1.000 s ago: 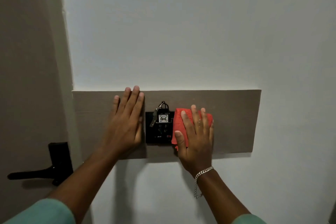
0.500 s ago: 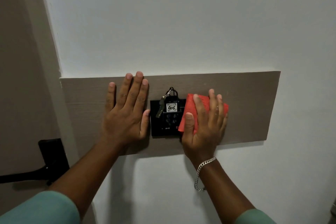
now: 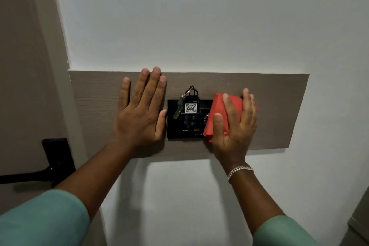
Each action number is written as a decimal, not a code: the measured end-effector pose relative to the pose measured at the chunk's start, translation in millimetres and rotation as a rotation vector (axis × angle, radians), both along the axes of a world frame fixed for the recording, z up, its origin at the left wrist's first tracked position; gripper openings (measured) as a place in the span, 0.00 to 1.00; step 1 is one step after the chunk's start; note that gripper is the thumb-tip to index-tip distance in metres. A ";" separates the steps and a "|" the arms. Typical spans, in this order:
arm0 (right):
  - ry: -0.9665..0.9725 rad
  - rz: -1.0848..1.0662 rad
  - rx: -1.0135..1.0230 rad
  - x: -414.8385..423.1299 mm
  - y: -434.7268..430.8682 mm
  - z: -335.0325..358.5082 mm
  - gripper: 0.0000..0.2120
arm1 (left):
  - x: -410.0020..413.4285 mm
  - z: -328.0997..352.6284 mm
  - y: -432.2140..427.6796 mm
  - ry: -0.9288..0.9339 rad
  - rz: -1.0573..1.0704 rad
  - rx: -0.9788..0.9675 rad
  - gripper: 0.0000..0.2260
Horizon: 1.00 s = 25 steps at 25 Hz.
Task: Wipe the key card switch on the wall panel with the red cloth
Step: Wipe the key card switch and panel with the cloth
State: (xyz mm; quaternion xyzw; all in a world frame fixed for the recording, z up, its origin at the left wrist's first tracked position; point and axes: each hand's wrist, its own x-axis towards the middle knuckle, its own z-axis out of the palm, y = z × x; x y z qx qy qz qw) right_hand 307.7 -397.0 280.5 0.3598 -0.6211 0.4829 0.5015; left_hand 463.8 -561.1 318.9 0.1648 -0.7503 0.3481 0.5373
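- The right hand (image 3: pixel 234 124) lies flat and spread over the cloth (image 3: pixel 217 118), pinning the folded pad to the wall with fingers and thumb on top rather than curled round it.
- The cloth covers the switch's (image 3: pixel 187 120) right edge and spills onto the panel (image 3: pixel 279 110) beside it; most of the black face is uncovered.
- The left hand (image 3: pixel 139 114) is open and holds nothing, palm flat on the panel just left of the switch, thumb touching its edge, bracing.
- A key tag (image 3: pixel 190 108) marked 406 sits in the slot with a key (image 3: pixel 178 109) dangling beside it.
- To wipe well, I'd judge: slide the pad leftward with even, light pressure, work round the tag instead of over it so it isn't dislodged, and run a folded edge along the frame.
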 end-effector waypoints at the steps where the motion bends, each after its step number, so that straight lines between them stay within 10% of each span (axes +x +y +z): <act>1: -0.068 -0.020 -0.035 4.8 -5.0 5.3 0.21 | -0.1 0.7 -0.5 -0.005 -0.004 -0.005 0.32; 6: 0.182 -0.029 0.161 -3.9 7.3 -11.0 0.22 | 0.0 0.7 1.9 0.005 -0.018 0.002 0.32; 17: -0.131 -0.031 -0.019 7.9 -5.3 -6.9 0.22 | 1.5 1.5 1.6 -0.014 -0.028 0.023 0.32; 21: 0.044 -0.018 0.086 10.9 -4.0 -19.1 0.22 | 1.3 0.9 2.6 -0.004 -0.035 0.018 0.32; 25: -0.321 -0.007 -0.251 22.1 -19.2 -2.2 0.23 | 1.1 1.1 3.0 -0.013 -0.032 0.022 0.32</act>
